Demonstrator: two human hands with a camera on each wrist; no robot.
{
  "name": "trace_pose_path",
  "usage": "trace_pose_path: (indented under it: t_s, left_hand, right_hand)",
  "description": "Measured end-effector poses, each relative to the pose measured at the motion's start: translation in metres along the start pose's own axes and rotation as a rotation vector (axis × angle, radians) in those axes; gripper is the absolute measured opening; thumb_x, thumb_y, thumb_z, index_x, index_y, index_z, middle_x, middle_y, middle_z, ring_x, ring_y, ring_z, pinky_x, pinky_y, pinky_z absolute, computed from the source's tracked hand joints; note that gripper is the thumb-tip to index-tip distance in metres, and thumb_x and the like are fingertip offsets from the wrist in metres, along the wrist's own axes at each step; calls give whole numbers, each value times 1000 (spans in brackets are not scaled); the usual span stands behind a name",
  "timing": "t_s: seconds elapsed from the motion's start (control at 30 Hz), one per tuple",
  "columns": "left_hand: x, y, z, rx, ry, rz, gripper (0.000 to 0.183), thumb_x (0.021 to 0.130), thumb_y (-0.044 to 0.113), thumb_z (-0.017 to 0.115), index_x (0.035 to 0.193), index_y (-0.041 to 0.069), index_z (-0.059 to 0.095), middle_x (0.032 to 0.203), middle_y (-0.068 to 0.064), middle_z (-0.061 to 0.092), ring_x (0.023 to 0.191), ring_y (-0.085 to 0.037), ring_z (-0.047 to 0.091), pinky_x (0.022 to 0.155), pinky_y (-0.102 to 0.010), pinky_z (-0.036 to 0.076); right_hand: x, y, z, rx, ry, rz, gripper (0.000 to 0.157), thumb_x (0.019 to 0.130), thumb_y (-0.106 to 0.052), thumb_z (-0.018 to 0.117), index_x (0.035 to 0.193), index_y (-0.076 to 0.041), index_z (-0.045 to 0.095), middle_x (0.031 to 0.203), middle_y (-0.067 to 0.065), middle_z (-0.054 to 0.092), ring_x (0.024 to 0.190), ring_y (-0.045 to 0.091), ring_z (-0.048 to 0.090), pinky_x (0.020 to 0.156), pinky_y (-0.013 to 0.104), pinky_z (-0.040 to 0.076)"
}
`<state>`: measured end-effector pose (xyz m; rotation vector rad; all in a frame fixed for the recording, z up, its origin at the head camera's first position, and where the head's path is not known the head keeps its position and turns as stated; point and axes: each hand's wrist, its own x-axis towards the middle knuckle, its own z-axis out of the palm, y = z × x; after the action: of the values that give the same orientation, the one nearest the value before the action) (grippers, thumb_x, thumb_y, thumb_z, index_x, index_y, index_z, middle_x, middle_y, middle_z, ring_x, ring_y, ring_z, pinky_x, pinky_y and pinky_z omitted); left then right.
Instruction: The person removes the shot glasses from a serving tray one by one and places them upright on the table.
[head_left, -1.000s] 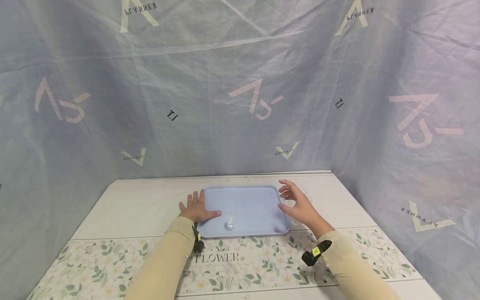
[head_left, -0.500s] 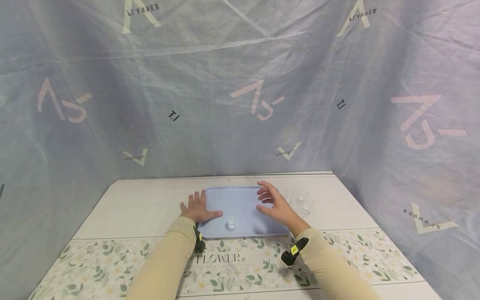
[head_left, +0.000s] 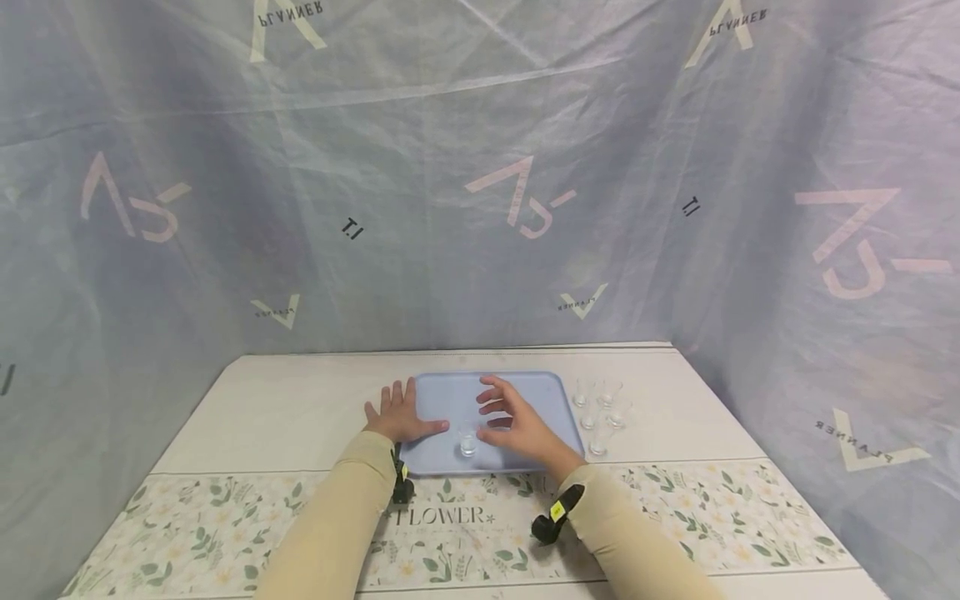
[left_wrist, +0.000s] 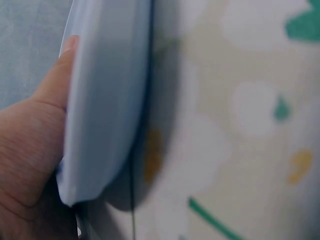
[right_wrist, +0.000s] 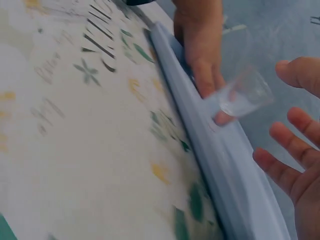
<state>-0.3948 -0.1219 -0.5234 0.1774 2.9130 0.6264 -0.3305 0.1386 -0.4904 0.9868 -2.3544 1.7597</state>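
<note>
A pale blue tray (head_left: 525, 387) lies on the table, and one small clear glass (head_left: 468, 447) stands on it toward the front left. My left hand (head_left: 400, 419) rests at the tray's left edge, fingers spread, its thumb (left_wrist: 52, 82) reaching over the rim in the left wrist view. Above the tray, just right of the glass, my right hand (head_left: 517, 425) has parted, slightly bent fingers with nothing between them. From the right wrist, the glass (right_wrist: 247, 97) shows a small gap from my fingertips (right_wrist: 262, 154).
Several more clear glasses (head_left: 598, 446) stand grouped beside the tray's right edge. A floral strip with lettering (head_left: 442, 517) runs along the front of the white tabletop. Grey printed curtains (head_left: 420, 208) enclose the back and sides.
My right hand has moved left from the glasses beside the tray to the single glass on it, uncovering that group. My left hand has stayed at the tray's left edge.
</note>
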Motion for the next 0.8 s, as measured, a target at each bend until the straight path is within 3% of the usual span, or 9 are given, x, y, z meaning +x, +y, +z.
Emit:
trace_pose_path:
  t_s: [0.2, 0.37, 0.5, 0.8]
  left_hand:
    - [-6, 5, -6, 14, -17, -9, 128, 77, 77, 66, 162, 3, 5, 166, -28, 4, 152, -48, -1, 114, -73, -2]
    - [-1, -1, 1, 4, -17, -6, 133, 75, 81, 65, 162, 5, 0, 167, -26, -1, 152, -46, -6, 114, -72, -8]
    - [-6, 3, -3, -2, 2, -1, 133, 74, 82, 65, 162, 3, 6, 166, -28, 3, 152, -49, -1, 113, -74, -7]
    - [-9, 7, -7, 20, 15, 6, 132, 72, 81, 67, 161, 2, 11, 165, -30, 9, 151, -51, 4, 113, -75, -1]
  right_hand:
    - [-1, 8, 11, 21, -20, 34, 85, 82, 5, 79, 153, -13, 35, 129, 28, 54, 115, 44, 60, 94, 58, 52]
    - [-1, 14, 16, -22, -35, 35, 83, 84, 4, 77, 153, -14, 34, 124, 23, 58, 111, 37, 63, 94, 49, 55]
    - [-2, 15, 18, -58, -40, 34, 82, 85, 4, 76, 153, -16, 34, 121, 19, 60, 109, 35, 65, 92, 42, 57]
    - [-2, 16, 19, -47, -28, 12, 81, 85, 7, 74, 153, -12, 35, 116, 23, 62, 104, 41, 65, 90, 54, 56]
